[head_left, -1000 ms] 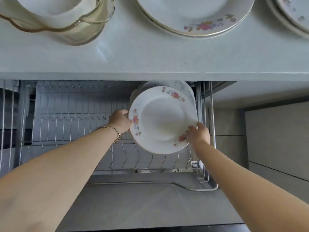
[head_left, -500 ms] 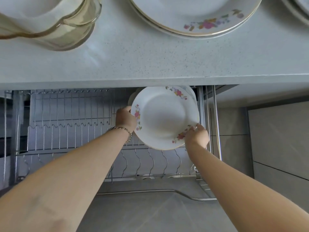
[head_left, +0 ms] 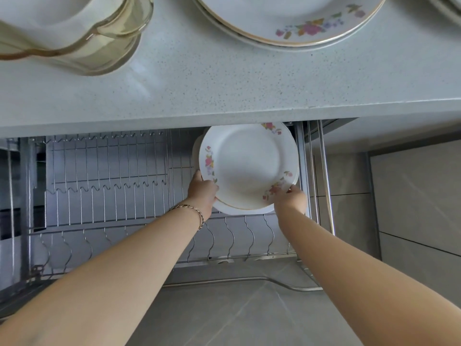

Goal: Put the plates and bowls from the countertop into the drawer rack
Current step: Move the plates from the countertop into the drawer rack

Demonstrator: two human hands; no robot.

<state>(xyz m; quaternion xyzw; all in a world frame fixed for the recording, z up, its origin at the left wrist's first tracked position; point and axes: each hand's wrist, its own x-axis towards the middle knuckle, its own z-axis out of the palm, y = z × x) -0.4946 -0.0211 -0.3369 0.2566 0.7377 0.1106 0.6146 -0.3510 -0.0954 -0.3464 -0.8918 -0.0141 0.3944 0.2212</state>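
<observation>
A white plate with flower prints (head_left: 247,166) stands on edge at the right end of the wire drawer rack (head_left: 104,196), its top hidden under the countertop edge. Another plate's rim shows just behind it. My left hand (head_left: 202,191) grips the plate's lower left rim. At the lower right rim my right hand (head_left: 290,197) pinches it. On the countertop (head_left: 224,78) above lie more flowered plates (head_left: 287,18) and stacked amber glass bowls (head_left: 74,28).
The rack's wire slots to the left of the plate hold nothing. A metal drawer rail (head_left: 324,176) runs along the right side. Grey floor tiles lie below and a grey cabinet front (head_left: 414,196) stands at the right.
Both hands have carried the plate back and to the right, deeper under the countertop edge, so its top is now hidden. The view has tilted up slightly.
</observation>
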